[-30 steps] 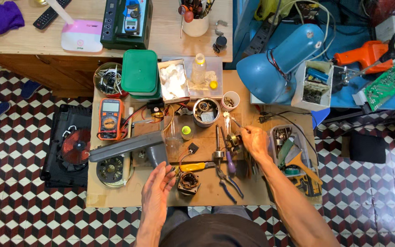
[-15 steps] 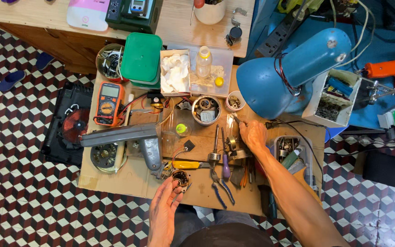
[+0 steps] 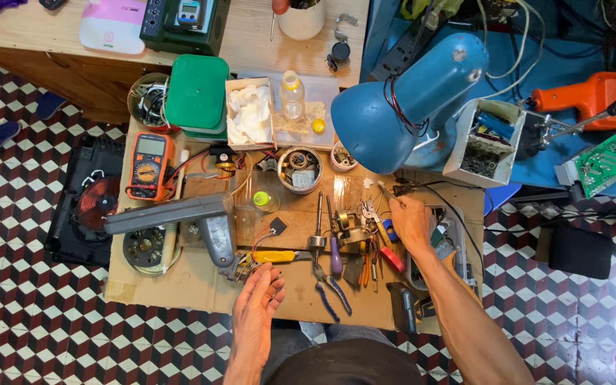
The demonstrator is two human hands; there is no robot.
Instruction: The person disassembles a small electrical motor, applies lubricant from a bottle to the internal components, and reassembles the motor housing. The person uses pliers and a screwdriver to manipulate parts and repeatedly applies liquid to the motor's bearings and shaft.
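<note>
Multimeter (image 3: pixel 149 166): orange-cased, lying flat at the left end of the surface (image 3: pixel 180 274), leads trailing right; well apart from both hands.
Grey bracket (image 3: pixel 180 214): long metal piece lying across the left half, its foot just beside the yellow-handled tool.
Left hand (image 3: pixel 258 303): fingers loosely spread, palm turned inward, holding nothing; fingertips sit at the near edge of the small wired part.
Small wired part (image 3: pixel 247 265): a cluster of metal and red wire just left of the yellow handle, near the front of the surface; detail too small to identify firmly, possibly a little motor or coil.
Yellow-handled tool (image 3: pixel 274 256): lying flat, pointing right, touching the wired part's cluster.
Tool spread (image 3: pixel 336 242): soldering iron, purple-handled driver and blue-handled pliers lying side by side between the two hands.
Right hand (image 3: pixel 411 222): closed in a pinch on a thin rod-like tool (image 3: pixel 388 191) whose tip rises up and to the left; whether it is a probe or tweezers cannot be told.
Blue lamp (image 3: pixel 408 100): shade hangs over the back right of the surface, above the right hand.
Handling judgement: steady the wired part with the free left hand before bringing the thin tool to it; clear the loose leads so the tip is not snagged; keep the forearm off the crowded tool spread.
</note>
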